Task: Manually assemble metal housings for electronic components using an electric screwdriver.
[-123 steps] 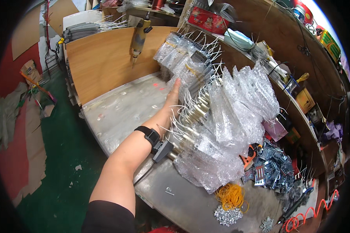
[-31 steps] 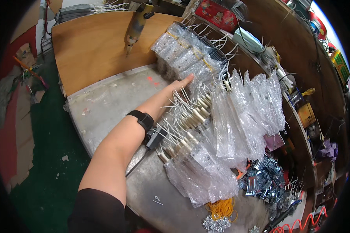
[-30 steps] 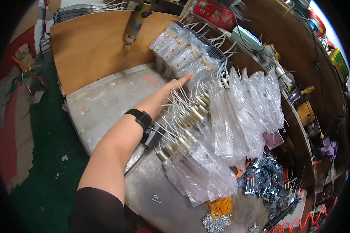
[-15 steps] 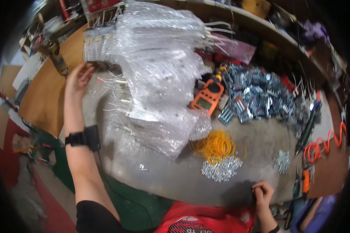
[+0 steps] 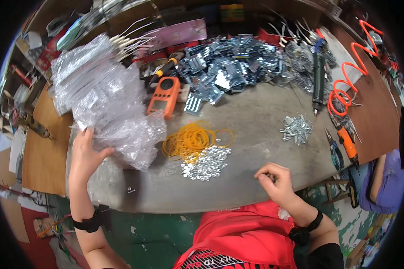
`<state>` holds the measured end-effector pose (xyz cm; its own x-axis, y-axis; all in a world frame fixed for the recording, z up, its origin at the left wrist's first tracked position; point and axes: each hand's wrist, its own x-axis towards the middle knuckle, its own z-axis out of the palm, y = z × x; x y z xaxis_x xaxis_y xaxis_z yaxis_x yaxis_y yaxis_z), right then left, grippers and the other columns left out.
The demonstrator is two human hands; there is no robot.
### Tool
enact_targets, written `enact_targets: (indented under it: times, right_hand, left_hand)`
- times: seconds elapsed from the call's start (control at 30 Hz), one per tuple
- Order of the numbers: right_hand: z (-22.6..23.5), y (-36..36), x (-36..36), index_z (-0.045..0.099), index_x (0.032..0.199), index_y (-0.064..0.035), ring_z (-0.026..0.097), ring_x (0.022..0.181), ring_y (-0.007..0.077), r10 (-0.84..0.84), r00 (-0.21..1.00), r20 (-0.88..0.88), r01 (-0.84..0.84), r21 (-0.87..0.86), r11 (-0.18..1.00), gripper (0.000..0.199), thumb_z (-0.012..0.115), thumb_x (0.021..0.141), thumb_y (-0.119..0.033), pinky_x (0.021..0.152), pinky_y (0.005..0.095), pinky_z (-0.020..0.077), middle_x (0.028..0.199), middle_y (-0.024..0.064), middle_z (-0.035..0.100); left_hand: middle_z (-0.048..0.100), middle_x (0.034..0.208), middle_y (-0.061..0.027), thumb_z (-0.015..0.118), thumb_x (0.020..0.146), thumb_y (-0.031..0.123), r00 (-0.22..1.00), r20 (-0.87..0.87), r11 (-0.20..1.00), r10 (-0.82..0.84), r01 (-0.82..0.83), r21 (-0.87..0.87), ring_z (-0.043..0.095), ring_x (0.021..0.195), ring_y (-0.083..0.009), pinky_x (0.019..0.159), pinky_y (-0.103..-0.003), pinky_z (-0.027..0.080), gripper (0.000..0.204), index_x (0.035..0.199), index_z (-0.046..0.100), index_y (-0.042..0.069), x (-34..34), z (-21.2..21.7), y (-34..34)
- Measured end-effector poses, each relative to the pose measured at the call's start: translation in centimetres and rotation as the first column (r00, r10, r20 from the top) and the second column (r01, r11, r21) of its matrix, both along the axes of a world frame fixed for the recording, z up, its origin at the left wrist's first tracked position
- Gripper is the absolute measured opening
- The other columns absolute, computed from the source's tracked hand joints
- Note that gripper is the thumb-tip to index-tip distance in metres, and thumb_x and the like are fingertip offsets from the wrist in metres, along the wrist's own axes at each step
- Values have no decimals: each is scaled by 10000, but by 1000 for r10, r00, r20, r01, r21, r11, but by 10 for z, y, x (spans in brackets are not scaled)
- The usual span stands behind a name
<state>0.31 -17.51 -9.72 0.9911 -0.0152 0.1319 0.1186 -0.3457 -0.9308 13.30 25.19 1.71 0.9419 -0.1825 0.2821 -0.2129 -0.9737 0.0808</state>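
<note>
Head view: left hand (image 5: 86, 154), fingers spread flat, is pressing against the lower edge of a big heap of clear bubble-wrap bags with white wire leads (image 5: 101, 96), which is filling the upper left of the frame and resting on the grey metal-topped workbench (image 5: 251, 121). Right hand (image 5: 276, 181) is sitting at lower centre-right near the bench's front edge, fingers curled into a loose fist; whether it is pinching anything cannot be told. Just right of the heap, a loose coil of yellow rubber bands (image 5: 191, 140) is lying touching a scatter of small silver washers (image 5: 206, 163). An orange handheld meter (image 5: 164, 96) is lying just beside the heap's right side, and a pile of grey-blue metal brackets (image 5: 238, 71) is spreading across upper centre. A small cluster of silver screws (image 5: 295, 127) is lying centre-right, near a black electric screwdriver (image 5: 318, 85) and an orange coiled air hose (image 5: 345, 80) at upper right.

Risk, judging from this: the heap is looking top-heavy and only one hand is steadying it, so bags could slump onto the meter or the bands, or slide off the front edge, and leads could snag together.
</note>
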Motion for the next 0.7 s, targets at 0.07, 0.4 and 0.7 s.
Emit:
enact_targets:
  times: [0.07,0.4,0.7]
  right_hand:
    - [3,2,-2,641,818,7,541,587,88,-4,1000,-17,4,12,1000,48,596,803,2,519,231,419,724,71,606]
    - [-4,-19,-5,637,867,5,611,700,117,138,989,-46,-122,247,961,90,592,849,-71,639,271,483,779,74,639]
    - [30,-39,2,621,1082,-25,620,693,188,118,886,448,-96,-71,993,288,652,801,-84,667,280,501,879,85,641]
  left_hand:
    - [572,1122,-228,837,589,181,998,-61,996,18,-13,88,554,1013,-416,862,-435,455,624,1116,564,-14,3,-3,3]
    - [568,950,-189,782,592,151,980,38,973,196,-199,116,557,886,-381,786,-445,452,440,929,548,-8,-14,-8,-32]
    - [542,914,-190,715,555,88,991,137,969,3,-37,246,539,871,-378,759,-437,450,392,893,533,8,-73,41,-105]
